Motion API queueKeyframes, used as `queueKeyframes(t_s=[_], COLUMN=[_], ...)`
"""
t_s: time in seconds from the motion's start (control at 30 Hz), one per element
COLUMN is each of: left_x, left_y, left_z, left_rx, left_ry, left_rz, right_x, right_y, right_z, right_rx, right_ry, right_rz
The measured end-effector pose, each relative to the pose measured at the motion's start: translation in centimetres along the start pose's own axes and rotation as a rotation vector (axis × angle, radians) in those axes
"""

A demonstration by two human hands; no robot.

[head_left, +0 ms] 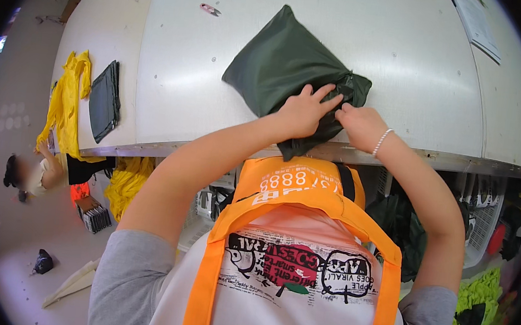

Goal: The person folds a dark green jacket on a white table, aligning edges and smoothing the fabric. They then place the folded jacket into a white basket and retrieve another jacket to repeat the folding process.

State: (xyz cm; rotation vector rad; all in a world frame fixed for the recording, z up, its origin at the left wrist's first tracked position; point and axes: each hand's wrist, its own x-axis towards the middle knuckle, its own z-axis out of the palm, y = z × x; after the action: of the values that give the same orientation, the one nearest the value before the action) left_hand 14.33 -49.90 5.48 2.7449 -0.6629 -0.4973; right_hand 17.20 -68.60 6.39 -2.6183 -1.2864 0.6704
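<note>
A dark green fabric bag (pixel 279 64) lies puffed out on the white table in front of me, its gathered neck toward the lower right. My left hand (pixel 303 111) rests on the bag beside the neck, fingers stretched out and spread. A small black piece (pixel 346 91) sits at the gathers, close to those fingertips. My right hand (pixel 363 127) is closed in a pinch on the edge of the bag's neck, the fingertips partly hidden. Part of the fabric hangs over the table's front edge.
Pink thread snips (pixel 210 10) lie on the table (pixel 184 74). To the left are a folded dark green stack (pixel 104 102) and yellow cloth (pixel 69 100); another person (pixel 46 173) stands beyond. Papers (pixel 477 27) lie at far right. White baskets (pixel 483 228) stand below the table.
</note>
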Motion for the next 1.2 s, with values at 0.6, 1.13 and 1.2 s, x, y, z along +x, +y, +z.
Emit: queueKeyframes(t_s=[0.6,1.13,1.2], left_x=[4.6,1.4,0.9], left_y=[-1.2,-1.8,-0.5], left_z=[4.1,-0.7,0.4], left_rx=[0.275,-0.154,-0.041], left_ry=[0.590,0.108,0.100], left_rz=[-0.096,0.724,0.700], right_x=[1.3,-4.3,-4.7], right_y=[-6.0,-0.5,-0.2], right_z=[4.3,1.6,1.4], right_rx=[0.559,0.634,0.643], right_ry=[0.551,0.362,0.232], right_rz=[-0.177,-0.070,-0.029])
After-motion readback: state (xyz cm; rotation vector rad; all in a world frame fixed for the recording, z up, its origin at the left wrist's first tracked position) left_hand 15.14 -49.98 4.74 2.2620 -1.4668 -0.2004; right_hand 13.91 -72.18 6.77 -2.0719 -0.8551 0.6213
